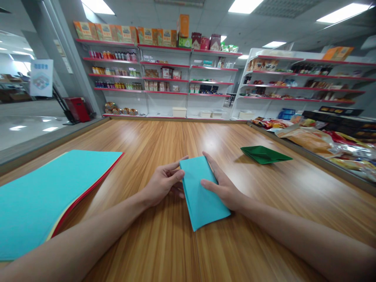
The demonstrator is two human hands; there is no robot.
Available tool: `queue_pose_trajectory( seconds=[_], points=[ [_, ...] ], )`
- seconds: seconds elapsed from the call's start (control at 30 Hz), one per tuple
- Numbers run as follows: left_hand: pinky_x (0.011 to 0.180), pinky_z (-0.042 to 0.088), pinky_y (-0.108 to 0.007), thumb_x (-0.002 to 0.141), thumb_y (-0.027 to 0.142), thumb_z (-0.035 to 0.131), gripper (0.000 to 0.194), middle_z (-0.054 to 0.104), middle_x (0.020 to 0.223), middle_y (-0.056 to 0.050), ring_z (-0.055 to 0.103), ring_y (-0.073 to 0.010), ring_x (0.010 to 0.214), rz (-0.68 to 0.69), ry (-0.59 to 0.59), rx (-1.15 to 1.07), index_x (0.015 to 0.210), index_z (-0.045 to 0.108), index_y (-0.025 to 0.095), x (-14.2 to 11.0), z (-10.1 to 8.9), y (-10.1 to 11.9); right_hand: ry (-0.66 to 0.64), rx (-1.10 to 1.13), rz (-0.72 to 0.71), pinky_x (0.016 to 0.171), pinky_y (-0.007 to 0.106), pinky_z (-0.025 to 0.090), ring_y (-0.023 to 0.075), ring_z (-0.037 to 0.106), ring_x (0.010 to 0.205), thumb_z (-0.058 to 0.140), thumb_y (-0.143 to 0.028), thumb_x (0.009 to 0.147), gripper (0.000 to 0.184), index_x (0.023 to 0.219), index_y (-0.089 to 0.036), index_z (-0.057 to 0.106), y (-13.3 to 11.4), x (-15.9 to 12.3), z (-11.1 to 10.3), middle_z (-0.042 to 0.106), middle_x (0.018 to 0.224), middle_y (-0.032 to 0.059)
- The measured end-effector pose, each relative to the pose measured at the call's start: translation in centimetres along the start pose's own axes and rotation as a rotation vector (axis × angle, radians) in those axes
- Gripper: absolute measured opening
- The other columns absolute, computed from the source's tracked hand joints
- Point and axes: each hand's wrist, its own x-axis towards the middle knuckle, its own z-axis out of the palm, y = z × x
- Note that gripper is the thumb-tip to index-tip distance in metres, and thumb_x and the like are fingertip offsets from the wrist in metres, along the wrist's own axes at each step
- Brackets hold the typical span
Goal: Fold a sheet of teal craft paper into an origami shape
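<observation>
Between one paper pile (53,196) and one green paper (261,154) on the surface (143,145) is one blue paper (199,199). The left hand (161,183) pinches one edge; the right hand (225,190), half curled, grips the other.

A shop; shelves (160,103) of packaged goods (127,34)

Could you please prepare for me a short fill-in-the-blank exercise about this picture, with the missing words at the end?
1. The folded paper held by the left hand and the right hand is light ____ in colour.
2. The angular folded shape on the wooden table is dark ____.
3. The stack of sheets lies on the ____ side of the picture.
4. Under its top sheet, a pale edge and a bright ____ edge show.

Missing words: blue; green; left; red.
</observation>
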Motion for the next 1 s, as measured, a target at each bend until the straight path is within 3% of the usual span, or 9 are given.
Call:
queue_pose_trajectory(
  seconds=[0.23, 0.4, 0.57, 0.7, 0.9, 1.0],
  points=[
    [0.050, 0.057, -0.028, 0.084, 0.040, 0.063, 0.066, 0.065, 0.070, -0.002, 0.066, -0.0158, 0.059, -0.019, 0.028, 0.012, 0.142, 0.038, 0.020, -0.03, 0.29, 0.24, -0.017, 0.041, 0.017, 0.101, 0.047, 0.040, 0.0266, 0.050, 0.119, 0.060, -0.039, 0.084, 0.084, 0.149, -0.028, 0.008, 0.17, -0.08, 0.01, 0.041, 0.142, 0.0107],
    [0.050, 0.056, -0.027, 0.082, 0.038, 0.065, 0.061, 0.065, 0.069, -0.001, 0.064, -0.0153, 0.057, -0.026, 0.043, 0.006, 0.136, 0.046, 0.019, -0.04, 0.34, 0.32, 0.006, -0.034, -0.015, 0.105, 0.048, 0.035, 0.0269, 0.048, 0.122, 0.061, -0.038, 0.084, 0.085, 0.149, -0.028, 0.008, 0.24, -0.06, -0.07, 0.041, 0.142, 0.0103],
    [0.050, 0.054, -0.028, 0.079, 0.044, 0.066, 0.042, 0.066, 0.063, -0.005, 0.064, -0.0170, 0.056, 0.018, 0.187, 0.073, 0.104, 0.070, 0.010, 0.18, 0.39, 0.35, -0.007, -0.089, -0.013, 0.106, 0.051, 0.032, 0.0285, 0.045, 0.124, 0.060, -0.039, 0.084, 0.086, 0.150, -0.027, 0.006, 0.12, -0.05, -0.05, 0.039, 0.144, 0.0112],
    [0.049, 0.054, -0.027, 0.078, 0.046, 0.065, 0.039, 0.069, 0.067, -0.009, 0.064, -0.0186, 0.058, 0.042, 0.221, 0.173, 0.079, 0.072, 0.008, 0.32, 0.50, 0.36, -0.010, -0.090, -0.018, 0.106, 0.051, 0.032, 0.0286, 0.045, 0.124, 0.061, -0.040, 0.083, 0.086, 0.150, -0.026, 0.007, 0.23, -0.01, -0.15, 0.041, 0.142, 0.0115],
    [0.045, 0.051, -0.023, 0.079, 0.046, 0.064, 0.045, 0.067, 0.066, -0.005, 0.063, -0.0157, 0.054, 0.053, 0.236, 0.176, 0.104, 0.071, 0.009, 0.34, 0.52, 0.37, -0.020, 0.022, -0.006, 0.105, 0.049, 0.035, 0.0269, 0.049, 0.120, 0.063, -0.041, 0.081, 0.084, 0.149, -0.026, 0.014, 0.13, 0.08, 0.01, 0.048, 0.136, 0.0100],
    [0.045, 0.051, -0.022, 0.080, 0.045, 0.063, 0.046, 0.064, 0.063, -0.003, 0.061, -0.0141, 0.053, 0.064, 0.218, 0.172, 0.110, 0.069, 0.010, 0.29, 0.39, 0.36, -0.025, 0.190, 0.080, 0.096, 0.046, 0.045, 0.0264, 0.054, 0.114, 0.060, -0.043, 0.083, 0.072, 0.144, -0.024, 0.028, -0.17, 0.19, 0.16, 0.055, 0.128, 0.0101]
  ],
)
